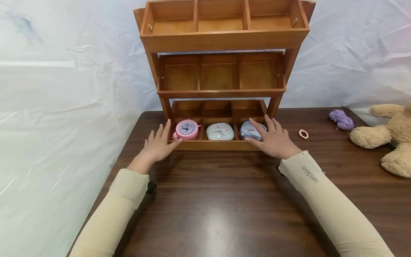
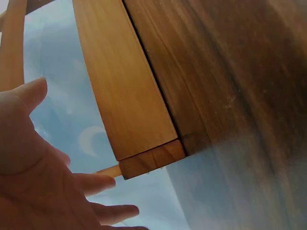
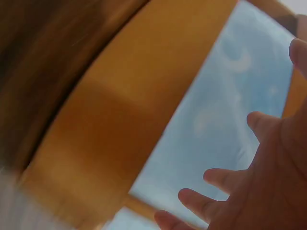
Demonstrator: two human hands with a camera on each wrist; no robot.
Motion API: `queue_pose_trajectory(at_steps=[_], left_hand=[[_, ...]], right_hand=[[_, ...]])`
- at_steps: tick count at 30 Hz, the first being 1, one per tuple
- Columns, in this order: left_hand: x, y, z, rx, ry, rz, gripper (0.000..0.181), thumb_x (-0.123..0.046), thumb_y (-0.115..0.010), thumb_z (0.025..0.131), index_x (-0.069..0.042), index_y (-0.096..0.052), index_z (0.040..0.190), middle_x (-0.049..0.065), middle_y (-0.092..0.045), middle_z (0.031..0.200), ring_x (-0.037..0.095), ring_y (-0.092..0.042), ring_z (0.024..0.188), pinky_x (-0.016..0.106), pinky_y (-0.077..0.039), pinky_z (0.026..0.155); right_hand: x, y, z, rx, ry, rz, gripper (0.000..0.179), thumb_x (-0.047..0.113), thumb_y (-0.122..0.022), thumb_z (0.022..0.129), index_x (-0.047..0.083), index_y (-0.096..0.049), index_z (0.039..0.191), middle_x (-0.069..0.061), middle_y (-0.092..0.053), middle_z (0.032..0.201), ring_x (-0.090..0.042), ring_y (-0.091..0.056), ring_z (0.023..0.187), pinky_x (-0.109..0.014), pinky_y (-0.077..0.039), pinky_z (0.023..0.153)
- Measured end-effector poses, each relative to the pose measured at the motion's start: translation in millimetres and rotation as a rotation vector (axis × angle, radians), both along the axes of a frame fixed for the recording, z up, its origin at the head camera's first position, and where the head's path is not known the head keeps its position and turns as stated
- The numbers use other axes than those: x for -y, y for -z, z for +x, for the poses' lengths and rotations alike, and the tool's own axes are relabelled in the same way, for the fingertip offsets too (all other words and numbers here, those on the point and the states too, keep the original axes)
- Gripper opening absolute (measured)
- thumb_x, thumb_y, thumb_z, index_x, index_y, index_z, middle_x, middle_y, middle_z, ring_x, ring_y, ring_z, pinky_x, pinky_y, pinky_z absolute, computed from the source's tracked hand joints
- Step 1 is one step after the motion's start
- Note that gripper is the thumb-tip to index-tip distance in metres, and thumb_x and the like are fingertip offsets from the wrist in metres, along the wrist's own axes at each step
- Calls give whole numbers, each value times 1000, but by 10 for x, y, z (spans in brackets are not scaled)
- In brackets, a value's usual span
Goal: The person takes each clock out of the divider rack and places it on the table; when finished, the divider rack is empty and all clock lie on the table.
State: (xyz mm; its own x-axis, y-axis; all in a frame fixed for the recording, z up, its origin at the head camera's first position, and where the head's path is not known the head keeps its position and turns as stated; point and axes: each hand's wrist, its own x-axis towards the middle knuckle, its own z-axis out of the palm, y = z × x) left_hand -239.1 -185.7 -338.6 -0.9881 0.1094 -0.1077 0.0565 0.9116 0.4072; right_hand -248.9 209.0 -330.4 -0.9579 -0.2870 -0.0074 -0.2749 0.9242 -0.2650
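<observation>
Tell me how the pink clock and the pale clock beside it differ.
The pink clock is round; the pale clock is a wider, rounded oblong. On the bottom shelf, the pink clock sits at the left, near the left hand; the pale clock sits in the middle. Both are analogue clocks.

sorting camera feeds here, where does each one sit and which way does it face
Head: worn on the head, facing forward and down at the wooden shelf; left hand, right hand and sleeved forearms show.
Left wrist: on that wrist, facing the shelf's front board; left hand shows.
Right wrist: on that wrist, facing that board; right hand shows.
Wrist views share front board and tabletop.
</observation>
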Motion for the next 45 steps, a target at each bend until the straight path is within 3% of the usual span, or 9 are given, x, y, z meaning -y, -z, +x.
queue_pose_trajectory(at_steps=[8, 13, 17, 20, 24, 30, 33, 39, 45], left_hand=[[44, 26, -147, 61, 7, 43, 104, -62, -47, 96, -8, 17, 156, 26, 1, 163, 53, -5, 146, 64, -7, 115], [40, 52, -234, 91, -4, 55, 108, -64, -52, 92, -8, 14, 157, 29, 2, 162, 54, -9, 145, 68, -15, 112], [28, 67, -300, 113, -3, 78, 112, -63, -58, 89, -8, 11, 158, 30, 1, 161, 52, -9, 146, 69, -21, 109], [21, 70, -344, 116, 18, 93, 113, -63, -60, 89, -4, 8, 158, 29, 0, 162, 48, -5, 148, 68, -22, 110], [2, 83, -384, 107, 34, 92, 116, -64, -62, 86, 0, 3, 157, 28, -2, 162, 46, -3, 149, 66, -22, 111], [-24, 115, -393, 79, 37, 108, 116, -62, -68, 84, 0, -4, 158, 27, -5, 162, 43, -5, 150, 61, -21, 114], [-39, 95, -381, 71, 53, 111, 116, -62, -69, 83, 0, -6, 158, 26, -8, 162, 41, -8, 150, 60, -21, 115], [-75, 65, -383, 62, 85, 127, 113, -57, -73, 82, 5, -13, 155, 27, -22, 159, 39, -27, 145, 53, -27, 115], [-102, 60, -371, 67, 77, 129, 112, -56, -74, 82, 1, -12, 156, 24, -23, 159, 38, -30, 144, 53, -27, 115]], right_hand=[[607, -142, -152, -5, -118, -4, 79, 70, -39, 95, 39, -5, 159, -20, 1, 164, -48, -5, 147, -72, -14, 109], [981, -217, -241, 34, -175, 6, 78, 69, -38, 96, 41, -3, 159, -16, 3, 166, -45, -2, 149, -70, -11, 112], [1252, -191, -339, 60, -205, 27, 79, 71, -37, 95, 42, 0, 158, -14, 1, 166, -44, -4, 149, -67, -12, 114], [1437, -172, -416, 63, -225, 12, 81, 66, -43, 96, 38, 0, 159, -15, -6, 165, -43, -10, 149, -64, -18, 114], [1637, -159, -512, 66, -256, -53, 88, 57, -54, 96, 22, -7, 161, -19, -18, 162, -42, -20, 147, -58, -24, 115], [1833, -67, -641, 72, -244, -93, 92, 50, -64, 93, 6, -18, 159, -21, -31, 157, -37, -32, 143, -47, -28, 116], [1893, -23, -669, 81, -233, -99, 92, 50, -67, 91, 4, -21, 157, -22, -35, 155, -36, -36, 140, -47, -33, 113], [1951, 2, -611, 71, -208, -78, 96, 56, -71, 85, 4, -31, 154, -22, -44, 145, -36, -43, 132, -48, -37, 109], [2006, 22, -586, 51, -160, -17, 98, 64, -71, 79, 5, -38, 150, -20, -46, 135, -32, -46, 122, -47, -41, 105]])
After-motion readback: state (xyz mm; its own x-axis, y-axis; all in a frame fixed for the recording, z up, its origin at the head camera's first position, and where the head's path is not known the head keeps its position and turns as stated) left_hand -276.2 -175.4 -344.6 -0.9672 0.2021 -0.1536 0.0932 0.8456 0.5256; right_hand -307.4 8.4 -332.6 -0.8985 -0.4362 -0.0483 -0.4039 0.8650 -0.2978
